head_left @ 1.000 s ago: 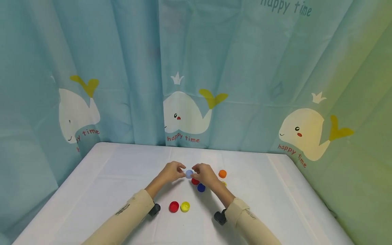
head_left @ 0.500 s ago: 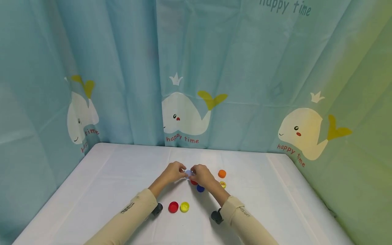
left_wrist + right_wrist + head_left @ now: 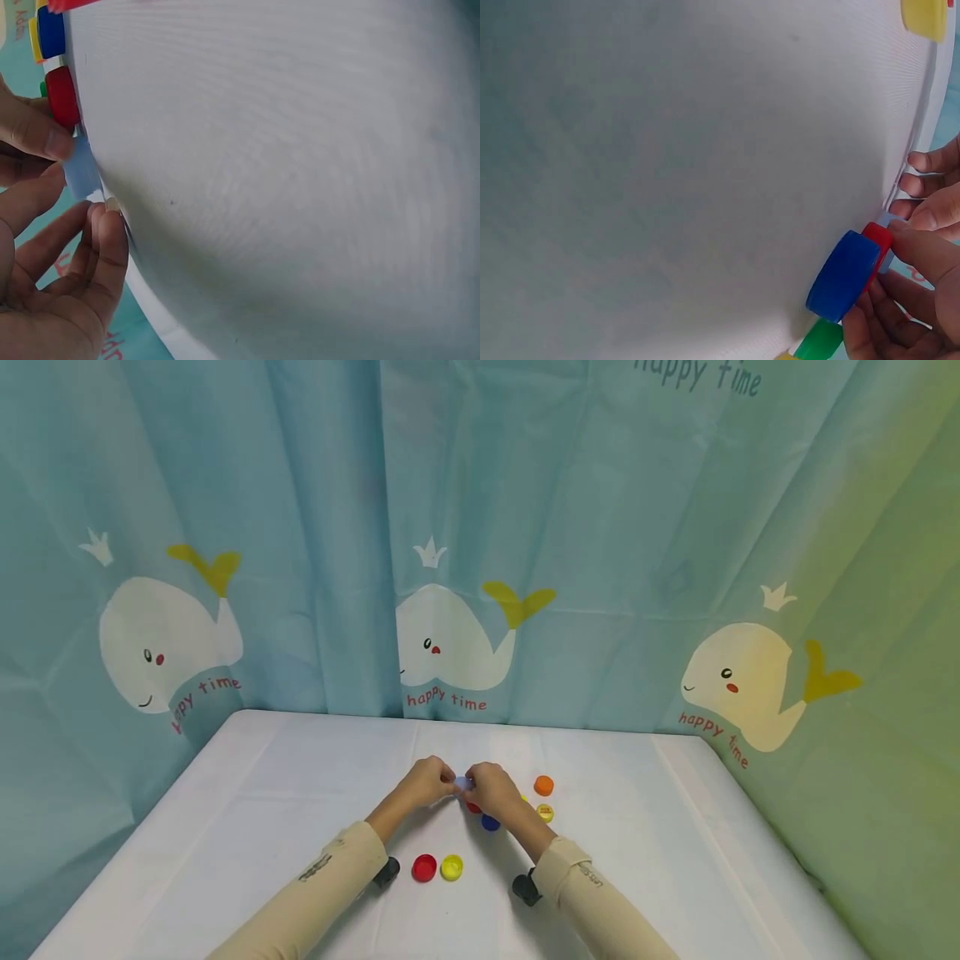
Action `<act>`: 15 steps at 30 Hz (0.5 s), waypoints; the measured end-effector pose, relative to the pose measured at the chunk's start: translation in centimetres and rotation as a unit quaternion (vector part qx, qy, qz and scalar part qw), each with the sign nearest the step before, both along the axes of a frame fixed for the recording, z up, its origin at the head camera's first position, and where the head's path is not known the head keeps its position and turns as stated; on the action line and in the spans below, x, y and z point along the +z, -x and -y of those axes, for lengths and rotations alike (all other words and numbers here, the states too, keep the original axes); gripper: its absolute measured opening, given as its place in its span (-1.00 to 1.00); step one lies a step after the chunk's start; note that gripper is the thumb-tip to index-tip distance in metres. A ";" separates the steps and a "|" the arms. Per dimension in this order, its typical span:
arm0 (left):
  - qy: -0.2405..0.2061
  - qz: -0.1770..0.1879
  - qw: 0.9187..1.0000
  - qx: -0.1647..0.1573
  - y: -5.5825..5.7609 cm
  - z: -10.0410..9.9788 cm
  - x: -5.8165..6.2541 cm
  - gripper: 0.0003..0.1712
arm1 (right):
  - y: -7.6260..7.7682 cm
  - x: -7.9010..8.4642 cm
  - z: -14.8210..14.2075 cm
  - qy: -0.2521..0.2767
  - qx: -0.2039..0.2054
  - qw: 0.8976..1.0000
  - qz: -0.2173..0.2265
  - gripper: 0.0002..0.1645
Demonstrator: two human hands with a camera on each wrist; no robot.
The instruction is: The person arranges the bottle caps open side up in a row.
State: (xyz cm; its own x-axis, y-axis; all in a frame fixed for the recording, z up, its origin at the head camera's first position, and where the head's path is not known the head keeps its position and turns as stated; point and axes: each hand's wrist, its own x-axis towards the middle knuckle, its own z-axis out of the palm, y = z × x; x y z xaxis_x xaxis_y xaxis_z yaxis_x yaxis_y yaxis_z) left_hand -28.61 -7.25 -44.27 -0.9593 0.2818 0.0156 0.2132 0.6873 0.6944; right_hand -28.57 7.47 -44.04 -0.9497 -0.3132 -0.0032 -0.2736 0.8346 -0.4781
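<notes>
Between my two hands stands a light blue bottle cap, far out on the white table. My left hand pinches its left edge, thumb and fingertips bent around the rim. From the other side my right hand grips it, the thumb lying on the cap in the left wrist view. A red cap sits close beside it, partly under the right hand in the head view. Next to that is a dark blue cap. A green cap shows past the blue one, hidden by the right hand in the head view.
An orange cap and a yellow cap lie right of the right hand. Nearer the body, a red cap and an open-side-up yellow cap lie between the forearms. A whale-print curtain hangs behind the table.
Both hands have drawn closer together around the light blue cap, the right one shifting slightly left. More of the yellow caps beside the right wrist now shows.
</notes>
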 end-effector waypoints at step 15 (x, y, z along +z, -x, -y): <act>-0.012 -0.077 0.997 -0.006 0.1 0.7 -1.3 -0.77 | 0.1 -0.7 0.1 -0.003 0.011 0.998 -0.068 -0.67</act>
